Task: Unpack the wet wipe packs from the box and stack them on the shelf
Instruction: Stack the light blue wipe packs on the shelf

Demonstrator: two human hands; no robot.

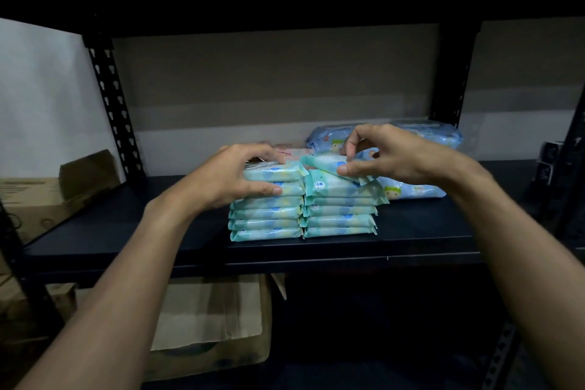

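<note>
Left hand grips a stack; right hand pinches tilted teal pack.

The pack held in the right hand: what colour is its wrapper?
The pack is mint green with blue patches; the head view shows it.

Dim, dark edges, slight wide-angle warp

This looks like a storeroom or a shop's stock area, dimly lit, with dark steel racking whose slotted upright stands before a bare wall. The shelf bears many identical wipe packs in two neat stacks, with bigger blue packs behind. An open cardboard box sits underneath and a carton beside the rack
</note>
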